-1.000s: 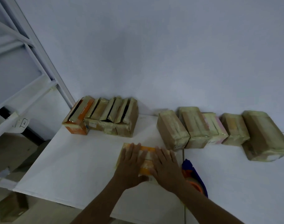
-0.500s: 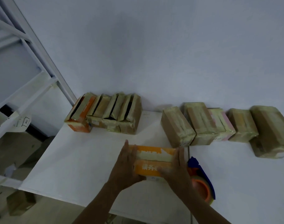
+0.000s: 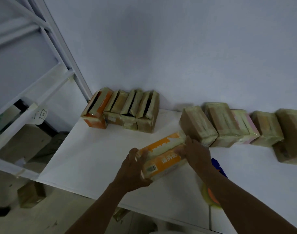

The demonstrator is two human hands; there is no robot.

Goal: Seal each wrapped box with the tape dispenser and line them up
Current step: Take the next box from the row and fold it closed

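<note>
Left hand (image 3: 130, 168) and right hand (image 3: 197, 153) curled round the orange box (image 3: 163, 158) ends.

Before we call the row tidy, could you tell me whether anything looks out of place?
Yes: the rightmost box juts forward of its neighbours, breaking the line. The left boxes gape open, dark gaps showing. The orange box is held tilted.

We count one orange box (image 3: 163, 157) gripped between two hands, the left hand (image 3: 132, 168) and the right hand (image 3: 196, 152), five taped boxes (image 3: 223, 124) in the right-hand row, what look like four upright boxes (image 3: 130, 108) clustered at back left, one tape dispenser (image 3: 212, 195) and one floor box (image 3: 31, 195).
</note>
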